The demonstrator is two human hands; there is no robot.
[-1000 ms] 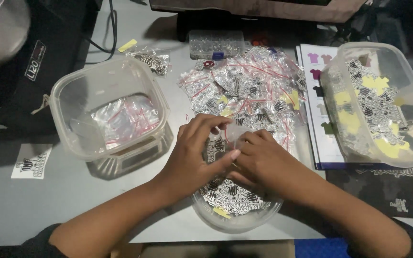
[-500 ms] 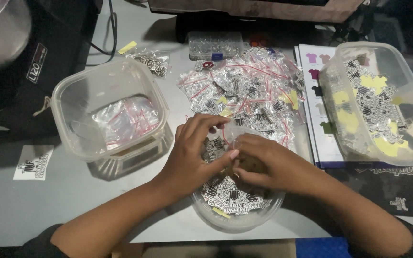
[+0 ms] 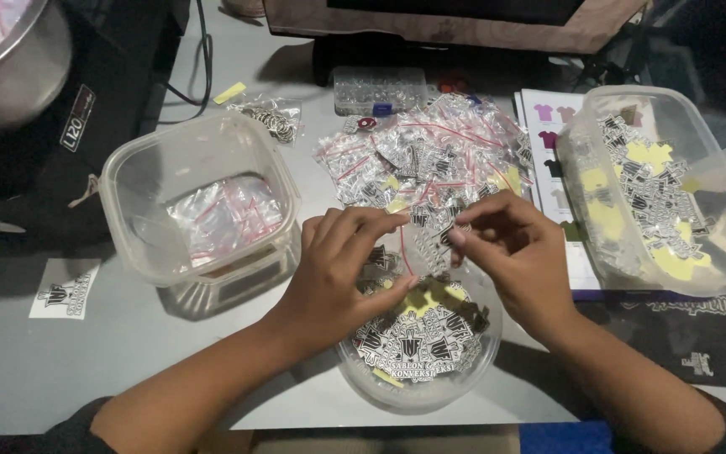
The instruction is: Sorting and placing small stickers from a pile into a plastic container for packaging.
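Pinching a small bag [image 3: 418, 244] over the sticker bowl [image 3: 420, 395], both hands' grip; bag pile [image 3: 430, 155] beyond.

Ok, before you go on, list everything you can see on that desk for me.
round bowl: one, clear, near edge, full of black-and-white stickers
small zip bag: one, clear with red strip, pinched between both hands above the bowl
pile of filled bags: many, clear with red strips, centre
left tub: one, clear, holds empty bags
right tub: one, clear, holds stickers and yellow pieces
compartment box: one, clear, far centre
bag of rings: one, clear, beside left tub
printed sheet: one, white, under right tub
loose sticker: one, white, left
left hand: grip on the bag
right hand: grip on the bag
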